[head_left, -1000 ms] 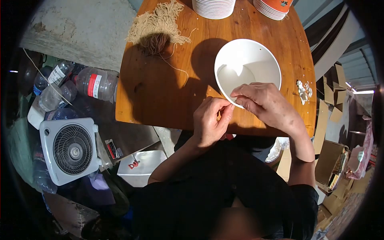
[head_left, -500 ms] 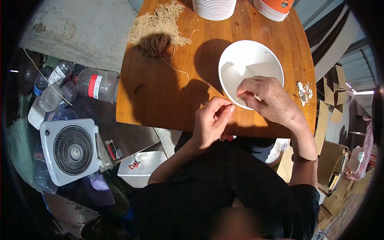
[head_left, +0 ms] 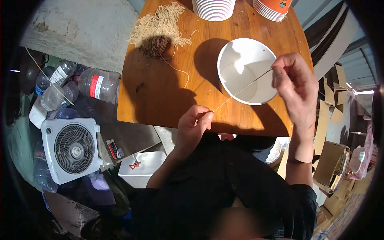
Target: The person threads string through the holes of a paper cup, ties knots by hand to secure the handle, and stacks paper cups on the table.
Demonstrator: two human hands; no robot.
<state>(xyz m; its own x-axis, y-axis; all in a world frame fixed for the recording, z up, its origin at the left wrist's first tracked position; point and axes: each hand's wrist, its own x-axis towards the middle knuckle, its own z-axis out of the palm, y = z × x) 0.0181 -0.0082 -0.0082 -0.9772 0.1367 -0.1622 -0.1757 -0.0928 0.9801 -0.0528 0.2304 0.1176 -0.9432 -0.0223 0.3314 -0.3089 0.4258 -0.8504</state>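
A thin string [head_left: 240, 93] is stretched straight between my two hands, passing over the mouth of a white paper bucket [head_left: 226, 86]. My left hand [head_left: 195, 124] pinches its lower end just past the table's front edge. At the bucket's right rim, my right hand [head_left: 295, 82] pinches the other end with closed fingers. The bucket stands tilted toward me with its inside showing, and a small dark hole sits high in its far wall. Whether the string passes through the bucket's near wall I cannot tell.
A bundle of beige strings [head_left: 158, 28] lies at the table's back left, one strand trailing forward. Stacked white buckets [head_left: 214, 10] and an orange-printed stack [head_left: 272, 10] stand at the back. A box fan [head_left: 74, 150] and plastic bottles [head_left: 98, 86] are left of the wooden table [head_left: 160, 92].
My hands have drawn apart, pulling the string straight. The right moved up and right out of the bucket's mouth; the left moved down and left. The bucket shifted slightly.
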